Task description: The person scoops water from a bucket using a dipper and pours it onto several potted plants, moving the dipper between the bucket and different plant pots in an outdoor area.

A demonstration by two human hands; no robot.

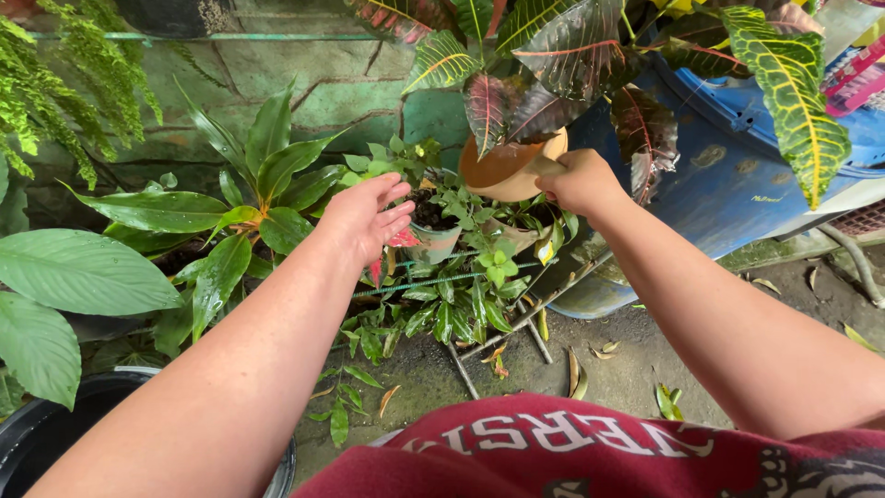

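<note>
While the right hand (581, 180) gripped the handle of a tan plastic scoop (505, 169), tipped above the small potted plants (433, 231), the left hand (367, 217) hovered open, holding nothing; the scoop looked light, rigid, best held by its handle

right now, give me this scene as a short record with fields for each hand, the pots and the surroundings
right hand: right hand with its grip closed on the handle of a tan scoop, tilted over the pots
left hand: left hand open, fingers beside the small grey pot
pots: small potted plants on a wire rack
surroundings: blue barrel, mossy wall
</note>
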